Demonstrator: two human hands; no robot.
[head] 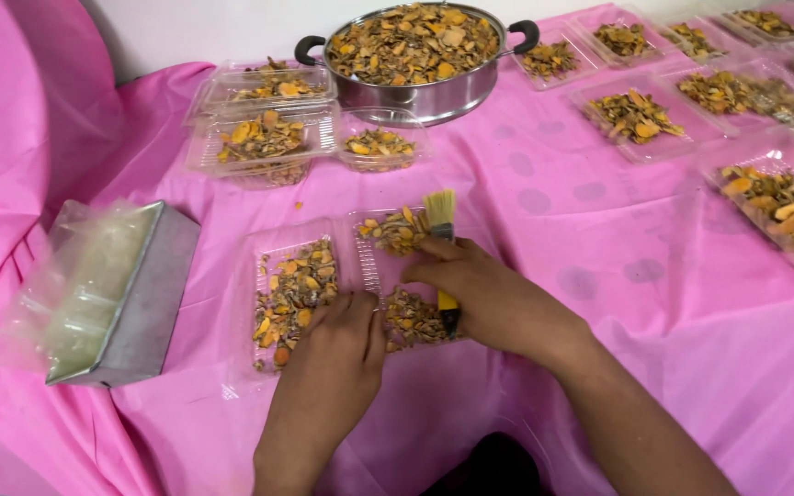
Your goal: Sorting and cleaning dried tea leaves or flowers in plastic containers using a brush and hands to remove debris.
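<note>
An open clear plastic clamshell box [357,257] lies on the pink cloth, both halves holding dried yellow-brown slices [291,289]. My left hand [337,354] rests on the near edge of its left half, fingers curled against the slices. My right hand [489,294] lies over the right half, gripping a small brush [441,225] with a yellow handle and pale bristles pointing away from me. The bristles sit by a small heap of slices [395,230] in the far part of the right half.
A steel pot [420,92] heaped with slices stands at the back. Stacked filled boxes [264,133] sit left of it, several more filled boxes [636,115] to the right. A grey metal tin [144,303] with clear bags lies at left.
</note>
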